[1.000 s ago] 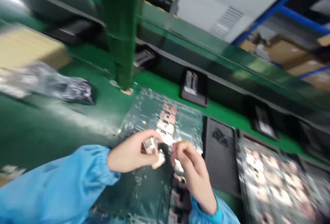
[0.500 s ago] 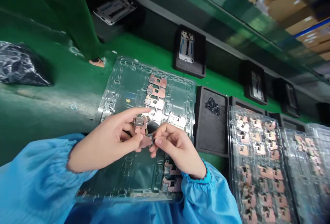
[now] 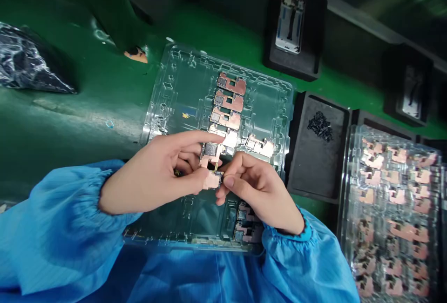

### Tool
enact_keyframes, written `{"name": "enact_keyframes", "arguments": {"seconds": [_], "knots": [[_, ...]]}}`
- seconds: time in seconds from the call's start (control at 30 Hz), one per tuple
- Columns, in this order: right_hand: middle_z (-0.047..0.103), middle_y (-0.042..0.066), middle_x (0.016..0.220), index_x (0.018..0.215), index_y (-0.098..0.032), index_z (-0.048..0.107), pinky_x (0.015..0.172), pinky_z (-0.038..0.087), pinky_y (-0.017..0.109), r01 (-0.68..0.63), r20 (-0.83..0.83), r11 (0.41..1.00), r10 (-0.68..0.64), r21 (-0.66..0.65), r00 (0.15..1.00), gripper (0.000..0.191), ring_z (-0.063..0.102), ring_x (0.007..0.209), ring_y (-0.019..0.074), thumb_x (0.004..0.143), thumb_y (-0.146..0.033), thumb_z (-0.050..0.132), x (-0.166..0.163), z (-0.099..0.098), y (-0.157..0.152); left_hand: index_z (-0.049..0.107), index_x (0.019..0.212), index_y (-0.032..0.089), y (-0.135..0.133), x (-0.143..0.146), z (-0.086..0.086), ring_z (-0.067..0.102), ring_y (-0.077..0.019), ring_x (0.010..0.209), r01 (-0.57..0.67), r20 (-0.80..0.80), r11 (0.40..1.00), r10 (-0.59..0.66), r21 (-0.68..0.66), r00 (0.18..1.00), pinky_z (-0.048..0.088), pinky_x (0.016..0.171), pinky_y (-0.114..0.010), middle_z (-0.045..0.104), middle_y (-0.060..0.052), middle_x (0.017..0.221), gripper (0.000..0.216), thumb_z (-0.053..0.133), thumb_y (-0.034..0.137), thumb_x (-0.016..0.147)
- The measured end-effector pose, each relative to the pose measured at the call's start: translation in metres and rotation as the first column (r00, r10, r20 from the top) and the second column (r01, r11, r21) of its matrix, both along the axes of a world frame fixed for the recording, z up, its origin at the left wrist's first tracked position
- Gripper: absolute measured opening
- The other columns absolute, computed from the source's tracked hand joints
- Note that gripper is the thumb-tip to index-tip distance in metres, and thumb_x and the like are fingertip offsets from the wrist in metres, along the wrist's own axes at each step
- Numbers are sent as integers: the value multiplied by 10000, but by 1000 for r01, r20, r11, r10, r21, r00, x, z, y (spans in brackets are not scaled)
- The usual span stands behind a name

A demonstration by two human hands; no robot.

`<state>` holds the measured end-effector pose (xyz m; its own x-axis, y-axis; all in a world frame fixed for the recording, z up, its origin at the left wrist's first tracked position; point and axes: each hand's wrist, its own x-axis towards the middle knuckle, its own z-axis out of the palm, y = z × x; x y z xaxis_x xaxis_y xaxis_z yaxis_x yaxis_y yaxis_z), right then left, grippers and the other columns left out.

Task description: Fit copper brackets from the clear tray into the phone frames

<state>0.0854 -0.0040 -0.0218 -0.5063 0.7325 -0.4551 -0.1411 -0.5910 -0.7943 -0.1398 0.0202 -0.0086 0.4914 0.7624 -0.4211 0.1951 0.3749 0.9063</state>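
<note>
Where both hands meet over the clear tray [image 3: 174,93], one small board [image 3: 210,163] is held between them, raised off the tray, copper face up.
Left hand [image 3: 164,177]: closed on the board's left edge, thumb underneath, forefinger stretched along its top.
Right hand [image 3: 258,186]: thumb and forefinger pinching the board's lower right corner, other fingers curled.
Tray: on the green tabletop [image 3: 70,117], directly beneath the hands; a column of like boards [image 3: 228,100] in its middle pockets.
Black tray [image 3: 314,168]: just right of the clear one, a heap of screws [image 3: 319,126] at its far end.
Second tray [image 3: 350,191]: clear, far right, filled with boards.
Fixture [image 3: 314,56]: black, beyond the trays, holding a metal frame [image 3: 289,23].
Bag [image 3: 28,65]: dark, crinkled, far left.
Sleeves [image 3: 63,228]: blue, at both wrists.
</note>
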Motion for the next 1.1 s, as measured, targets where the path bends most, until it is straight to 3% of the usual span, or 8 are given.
{"name": "enact_keyframes", "arguments": {"seconds": [0.33, 0.43, 0.57, 0.77, 0.9, 1.0, 1.1], "knots": [[772, 30, 808, 909, -202, 579, 701, 605, 253, 28, 100, 985, -45, 169, 994, 137, 758, 743, 147, 963, -201, 705, -3, -1, -7, 584, 1444, 293, -1, -2, -1, 757, -174, 729, 49, -73, 986, -38, 157, 997, 639, 630, -238, 760, 15, 811, 553, 691, 263, 902], [753, -4, 803, 924, -232, 521, 667, 583, 237, 55, 165, 974, -93, 221, 982, 224, 741, 712, 133, 932, -159, 733, -6, -1, -10, 597, 1436, 293, -3, -1, -4, 756, -170, 710, 50, -78, 984, -37, 170, 996, 640, 634, -235, 762, 20, 800, 546, 689, 251, 899], [734, -27, 800, 951, -254, 475, 674, 578, 241, 56, 179, 973, -97, 224, 979, 251, 737, 713, 131, 953, -153, 705, -4, 2, -10, 611, 1420, 287, -3, 0, -5, 763, -177, 709, 9, -45, 995, -5, 101, 999, 640, 603, -228, 772, 15, 821, 539, 702, 239, 891], [727, 5, 911, 1081, -245, 542, 777, 620, 331, 88, 47, 978, -98, 190, 994, 52, 758, 811, 172, 1041, -229, 572, -2, 6, -7, 623, 1387, 309, -2, 1, 0, 771, -184, 744, -99, 22, 995, 99, -1, 995, 665, 643, -245, 783, -1, 916, 526, 733, 235, 877], [655, -35, 820, 1044, -265, 546, 680, 541, 252, 107, 197, 943, -176, 316, 964, 107, 668, 718, 125, 1009, -238, 644, -4, 3, -11, 605, 1351, 280, -6, 5, -4, 759, -173, 739, -79, 60, 996, 81, -30, 995, 651, 697, -253, 759, 7, 831, 467, 731, 268, 902], [626, -37, 797, 1018, -273, 551, 637, 494, 233, 56, 318, 909, -202, 413, 926, 76, 614, 681, 115, 1024, -259, 625, -2, 1, -14, 638, 1150, 205, -4, 7, -9, 729, -165, 738, -118, 79, 991, 123, -68, 989, 633, 691, -265, 738, -19, 812, 275, 709, 358, 933], [675, 1, 911, 1107, -293, 583, 692, 538, 250, 104, 265, 861, -265, 498, 927, 121, 660, 773, 144, 1017, -344, 644, 2, -2, -13, 607, 934, 170, 3, 11, -9, 660, -120, 643, -217, 183, 958, 250, -186, 951, 595, 599, -233, 719, -28, 792, 284, 754, 409, 890]]}}
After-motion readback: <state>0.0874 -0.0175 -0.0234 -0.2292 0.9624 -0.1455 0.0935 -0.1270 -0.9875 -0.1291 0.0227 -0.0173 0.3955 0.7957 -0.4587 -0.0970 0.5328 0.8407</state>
